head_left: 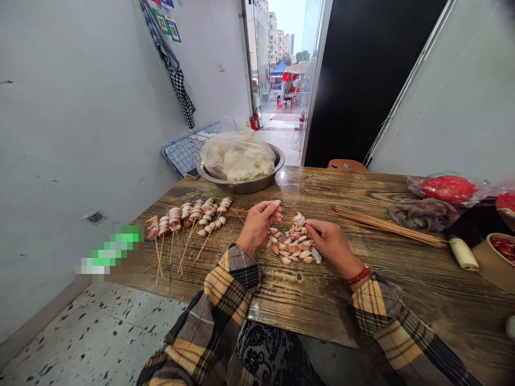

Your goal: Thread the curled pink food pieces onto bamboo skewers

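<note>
The left hand (257, 222) pinches a pale, curved garlic clove (277, 203). Rightward, the loose heap of pinkish-white garlic cloves (292, 249) on the brown wooden desk (281, 292) meets the narrowed right hand (330, 241), its grip unclear.

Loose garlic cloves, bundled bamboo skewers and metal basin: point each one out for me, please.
Loose garlic cloves (292, 249): head view, middle of the pile.
Bundled bamboo skewers (390, 227): head view, midway along the shafts.
Metal basin (241, 187): head view, front outer wall.
</note>
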The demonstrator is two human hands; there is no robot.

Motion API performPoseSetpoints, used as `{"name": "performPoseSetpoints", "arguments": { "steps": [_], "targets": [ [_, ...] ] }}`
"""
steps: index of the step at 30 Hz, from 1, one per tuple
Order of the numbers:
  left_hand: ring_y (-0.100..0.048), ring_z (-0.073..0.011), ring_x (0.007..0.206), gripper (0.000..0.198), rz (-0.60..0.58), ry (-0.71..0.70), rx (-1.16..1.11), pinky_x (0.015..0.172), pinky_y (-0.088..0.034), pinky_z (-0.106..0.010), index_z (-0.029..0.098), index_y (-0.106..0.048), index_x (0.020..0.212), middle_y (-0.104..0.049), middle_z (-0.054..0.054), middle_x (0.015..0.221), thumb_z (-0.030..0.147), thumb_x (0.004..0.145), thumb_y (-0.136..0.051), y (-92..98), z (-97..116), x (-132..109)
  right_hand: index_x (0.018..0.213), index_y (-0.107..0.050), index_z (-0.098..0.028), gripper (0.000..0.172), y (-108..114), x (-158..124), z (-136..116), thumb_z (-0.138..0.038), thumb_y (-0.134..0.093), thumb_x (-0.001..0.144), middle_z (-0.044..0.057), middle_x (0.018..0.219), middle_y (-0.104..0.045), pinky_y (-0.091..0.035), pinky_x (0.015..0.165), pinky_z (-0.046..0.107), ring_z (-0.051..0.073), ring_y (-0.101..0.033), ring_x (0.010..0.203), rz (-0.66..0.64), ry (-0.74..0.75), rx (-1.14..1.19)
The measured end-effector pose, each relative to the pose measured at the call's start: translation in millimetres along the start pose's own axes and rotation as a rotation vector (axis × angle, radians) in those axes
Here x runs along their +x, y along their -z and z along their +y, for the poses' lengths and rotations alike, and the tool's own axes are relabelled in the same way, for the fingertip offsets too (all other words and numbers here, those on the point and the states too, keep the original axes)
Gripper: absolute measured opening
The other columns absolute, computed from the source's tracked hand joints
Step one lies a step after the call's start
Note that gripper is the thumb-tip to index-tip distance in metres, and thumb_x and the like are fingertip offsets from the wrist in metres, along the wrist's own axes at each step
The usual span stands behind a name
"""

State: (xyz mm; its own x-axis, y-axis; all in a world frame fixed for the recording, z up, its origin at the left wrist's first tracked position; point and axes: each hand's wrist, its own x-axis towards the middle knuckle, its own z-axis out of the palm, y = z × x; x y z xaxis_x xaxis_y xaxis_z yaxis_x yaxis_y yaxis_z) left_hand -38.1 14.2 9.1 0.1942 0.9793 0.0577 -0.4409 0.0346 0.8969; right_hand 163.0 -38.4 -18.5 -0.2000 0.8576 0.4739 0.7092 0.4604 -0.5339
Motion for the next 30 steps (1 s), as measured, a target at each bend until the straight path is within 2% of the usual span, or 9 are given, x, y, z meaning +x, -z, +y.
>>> {"name": "performPoseSetpoints", "arguments": {
  "steps": [13,19,27,30],
  "targets": [
    [-0.052,-0.0069,0.056,0.028,0.067,-0.085,0.183,0.054,-0.041,-0.020,0.012,-0.067,0.080,-0.064,-0.002,0.071,0.037,0.070,-0.075,-1.9,-7.3,1.4,0.094,-0.071,-0.022,0.030,-0.2,0.2,-6.1,-0.030,-0.043,0.095,0.005,0.083,-0.072,-0.045,0.068,0.027,0.020,-0.066,0.076,-0.019,-0.035,-0.033],
    [-0.051,-0.0079,0.055,0.032,0.124,-0.098,0.222,0.054,-0.041,-0.021,0.013,-0.066,0.078,-0.063,-0.002,0.070,0.042,0.069,-0.075,-3.5,-11.8,1.9,0.086,-0.069,-0.024,0.028,-10.3,-1.1,-9.8,-0.028,-0.042,0.095,0.002,0.082,-0.072,-0.045,0.083,0.029,0.018,-0.066,0.075,0.019,-0.038,-0.037],
    [-0.052,-0.0078,0.058,0.032,0.058,-0.039,0.155,0.055,-0.041,-0.020,0.014,-0.066,0.082,-0.062,-0.001,0.074,0.042,0.069,-0.074,-1.7,-7.3,-0.1,0.083,-0.069,-0.023,0.030,-11.3,0.5,-12.2,-0.030,-0.042,0.095,0.002,0.078,-0.072,-0.045,0.070,0.026,0.018,-0.065,0.072,0.028,-0.040,-0.036],
    [-0.051,-0.0085,0.061,0.037,0.031,-0.009,0.193,0.054,-0.039,-0.020,0.013,-0.068,0.088,-0.061,-0.003,0.077,0.047,0.073,-0.069,-0.9,-6.2,-1.3,0.085,-0.068,-0.023,0.030,-12.3,0.1,-12.4,-0.030,-0.041,0.096,0.002,0.080,-0.072,-0.046,0.077,0.028,0.018,-0.066,0.075,0.033,-0.035,-0.010]
  ]
}}
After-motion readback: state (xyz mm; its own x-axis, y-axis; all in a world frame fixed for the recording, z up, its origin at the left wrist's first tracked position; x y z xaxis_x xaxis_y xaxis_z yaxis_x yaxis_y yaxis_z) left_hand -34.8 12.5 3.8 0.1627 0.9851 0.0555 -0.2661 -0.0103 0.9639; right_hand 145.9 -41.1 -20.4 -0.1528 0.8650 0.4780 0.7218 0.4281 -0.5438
